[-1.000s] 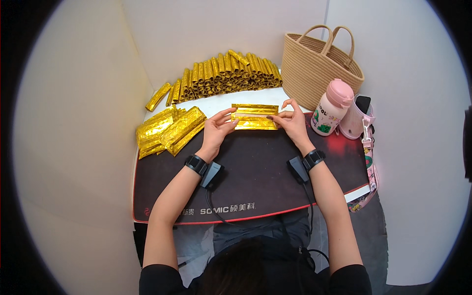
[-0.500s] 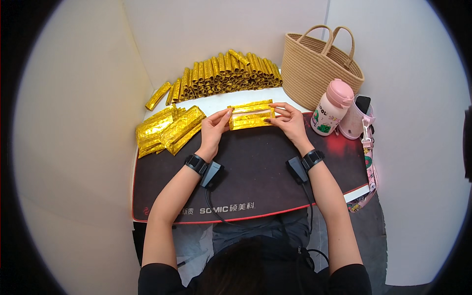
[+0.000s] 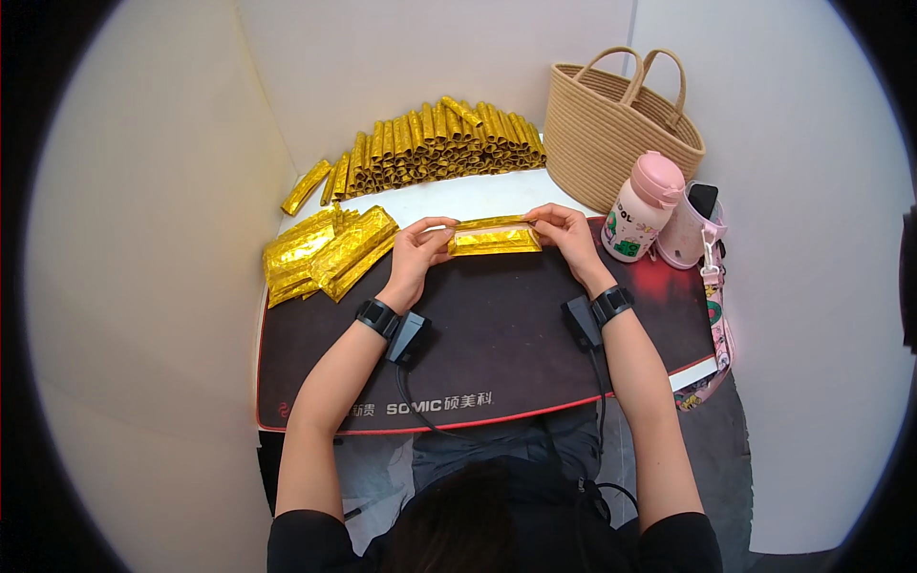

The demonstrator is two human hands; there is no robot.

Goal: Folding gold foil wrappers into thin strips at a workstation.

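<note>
A sheet of shiny gold foil paper (image 3: 495, 243) is stretched level between my hands, above the far part of the dark mat. Its long edges are folded inward, leaving a pale strip along the middle. My left hand (image 3: 413, 260) pinches its left end between thumb and fingers. At the right end, my right hand (image 3: 566, 241) has its thumb and fingers closed on the paper. Left of my left hand lies a stack of flat gold foil papers (image 3: 355, 253). Behind, a large pile of gold foil paper tubes (image 3: 449, 145) stands against the wall, their open ends facing me.
A woven basket (image 3: 611, 134) with two handles stands at the back right. Before it are a pink and white bottle (image 3: 642, 215) and a pink holder (image 3: 680, 239) with a dark phone (image 3: 704, 199) in it. A red-edged black mat (image 3: 497, 329) covers the white table (image 3: 406, 199).
The paper's folded edges have drawn closer together, and its pale strip is narrower. My right hand has shifted slightly right along with its end of the paper.
</note>
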